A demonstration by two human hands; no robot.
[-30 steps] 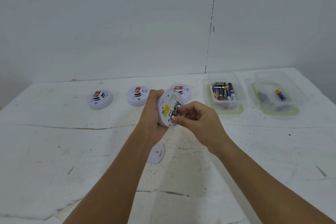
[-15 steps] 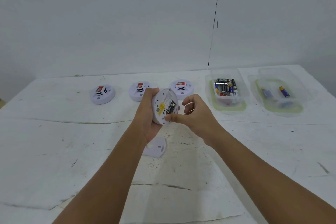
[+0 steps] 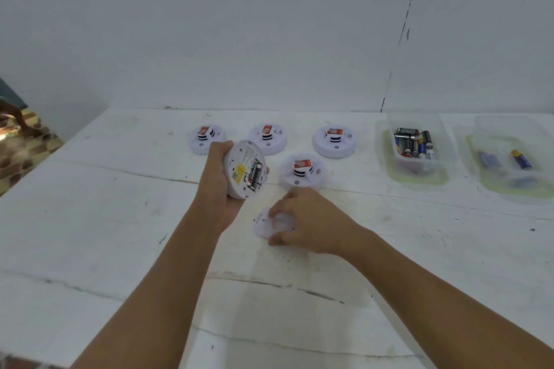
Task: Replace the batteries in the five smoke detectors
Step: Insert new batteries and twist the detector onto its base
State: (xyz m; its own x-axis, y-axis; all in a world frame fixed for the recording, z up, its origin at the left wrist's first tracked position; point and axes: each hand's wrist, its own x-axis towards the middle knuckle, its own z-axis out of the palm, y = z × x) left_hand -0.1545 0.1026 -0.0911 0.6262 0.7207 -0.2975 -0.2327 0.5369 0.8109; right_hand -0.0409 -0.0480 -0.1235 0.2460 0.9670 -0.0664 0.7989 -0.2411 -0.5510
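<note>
Head view: right hand [image 3: 311, 220] fingers [image 3: 277, 213] grip cover plate [image 3: 265, 225].

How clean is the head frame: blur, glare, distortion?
Head view: even, soft light with faint shadows and no glare; the right hand and the white cover under it are motion-smeared; the open detector in the left hand is sharp enough to show batteries, its label unreadable; wide-angle bending tilts the wall seam; the whole frame is slightly soft.

We see the right hand [image 3: 311, 220] covering most of the blurred cover plate [image 3: 263, 225] (markings unreadable); battery labels [image 3: 413, 144] mostly illegible.
</note>
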